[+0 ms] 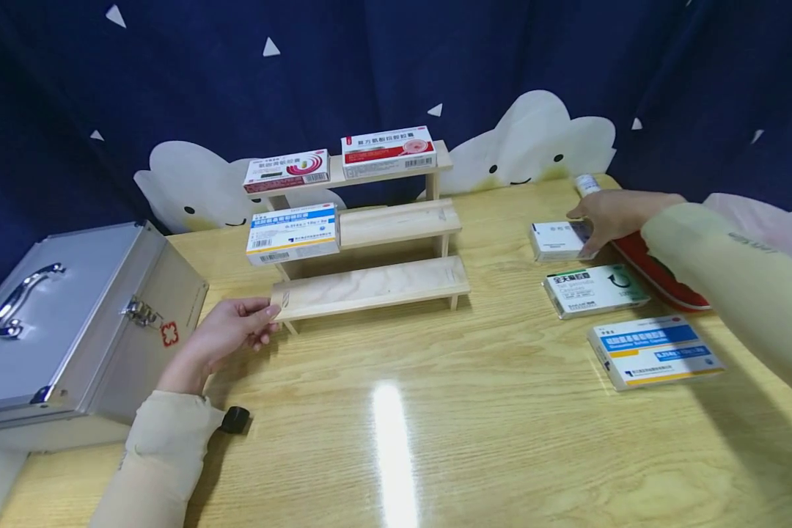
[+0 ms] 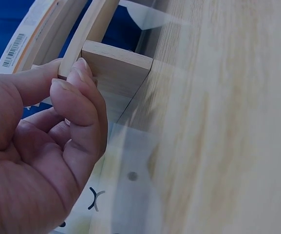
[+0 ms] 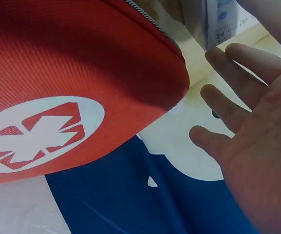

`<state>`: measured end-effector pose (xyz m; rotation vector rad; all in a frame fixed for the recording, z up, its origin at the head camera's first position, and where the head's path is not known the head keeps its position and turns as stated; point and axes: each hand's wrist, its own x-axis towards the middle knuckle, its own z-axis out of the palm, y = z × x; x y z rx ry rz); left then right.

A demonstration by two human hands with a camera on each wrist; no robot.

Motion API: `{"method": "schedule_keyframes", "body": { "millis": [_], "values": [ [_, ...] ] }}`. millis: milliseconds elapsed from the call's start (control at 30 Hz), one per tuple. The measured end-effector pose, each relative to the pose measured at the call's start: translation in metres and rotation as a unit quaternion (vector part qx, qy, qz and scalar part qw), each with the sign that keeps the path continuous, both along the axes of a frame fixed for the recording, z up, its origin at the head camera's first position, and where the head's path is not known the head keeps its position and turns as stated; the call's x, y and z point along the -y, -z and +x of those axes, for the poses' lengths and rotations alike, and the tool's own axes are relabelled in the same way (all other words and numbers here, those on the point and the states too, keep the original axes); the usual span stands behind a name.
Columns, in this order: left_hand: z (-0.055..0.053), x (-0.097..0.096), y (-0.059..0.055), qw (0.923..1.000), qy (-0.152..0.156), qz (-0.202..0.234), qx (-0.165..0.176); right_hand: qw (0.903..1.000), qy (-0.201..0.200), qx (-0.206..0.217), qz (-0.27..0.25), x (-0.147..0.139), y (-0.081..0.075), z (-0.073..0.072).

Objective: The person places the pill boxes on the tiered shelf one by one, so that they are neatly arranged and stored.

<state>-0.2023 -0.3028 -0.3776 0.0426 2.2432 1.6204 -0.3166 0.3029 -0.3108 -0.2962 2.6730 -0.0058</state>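
My left hand pinches the left end of the lowest step of a three-tier wooden rack. The left wrist view shows the thumb and bent fingers at the board's end. Over at the right, my right hand has its thumb and fingers around a small white medicine box lying on the table. In the right wrist view fingertips meet that box's corner, while the other fingers are spread. Just nearer lie a green-and-white medicine box and a blue-and-white one.
Two red-and-white medicine boxes stand on the top step, and a blue-and-white box on the middle one. A silver case sits at left. Beneath the right forearm lies a red first-aid pouch; a white bottle is behind.
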Motion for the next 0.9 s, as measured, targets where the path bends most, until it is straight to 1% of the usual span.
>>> {"method": "schedule_keyframes", "body": {
  "millis": [200,367,467,600,633,700,833,900],
  "values": [
    [0.000,-0.001,-0.003,1.0000,0.003,-0.006,-0.006,0.9995,-0.018,-0.006,0.025,0.000,0.004,-0.004],
    [0.000,0.000,-0.002,1.0000,0.004,-0.004,-0.006,0.9996,-0.016,-0.010,0.020,0.000,0.008,-0.005],
    [-0.001,0.000,0.000,1.0000,0.002,-0.004,-0.006,0.9996,-0.018,-0.016,0.013,0.000,0.006,-0.002],
    [-0.002,0.000,0.001,1.0000,0.002,-0.007,-0.007,0.9988,-0.033,-0.035,-0.009,0.000,-0.006,0.007],
    [-0.002,0.000,0.001,0.9999,0.003,-0.007,-0.008,0.9980,-0.041,-0.044,-0.017,0.000,-0.010,0.009],
    [-0.001,-0.001,0.000,0.9999,0.006,-0.005,-0.010,0.9966,-0.046,-0.056,-0.040,0.001,-0.019,0.014],
    [0.000,-0.001,-0.002,0.9999,0.005,-0.008,-0.014,0.9917,-0.046,-0.079,-0.091,0.006,-0.032,0.029],
    [0.000,0.000,-0.001,0.9999,0.003,-0.009,-0.013,0.9894,-0.046,-0.086,-0.108,0.008,-0.037,0.038]
  ]
}}
